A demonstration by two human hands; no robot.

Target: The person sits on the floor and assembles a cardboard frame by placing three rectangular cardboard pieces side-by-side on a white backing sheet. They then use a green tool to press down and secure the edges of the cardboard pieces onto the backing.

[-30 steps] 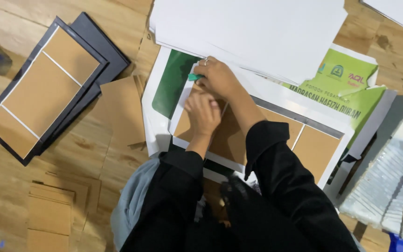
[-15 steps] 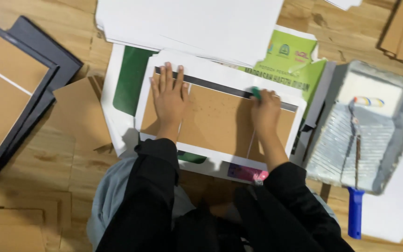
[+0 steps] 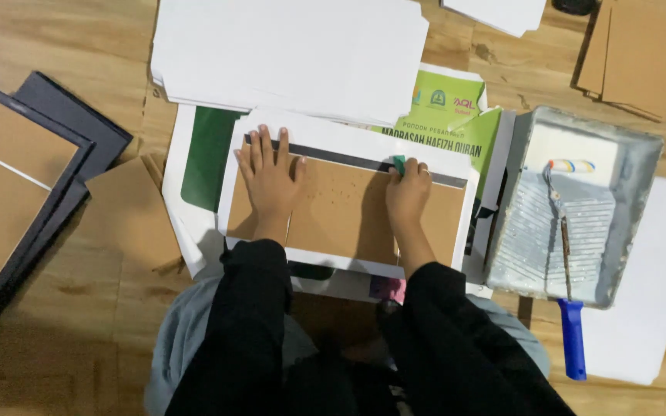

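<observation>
Head view – left hand (image 3: 270, 179) flat on cardboard panel (image 3: 341, 212); right hand (image 3: 408, 192) grips half-hidden green scraper (image 3: 399, 164)

Just one head cam, looking straight down, pretty close over the wooden floor (image 3: 79, 323) and both forearms.

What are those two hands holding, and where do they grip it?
The right hand pinches a small green tool by its lower part, fingertips wrapped over it. The left hand grips nothing; it lies flat on the brown board.
</observation>
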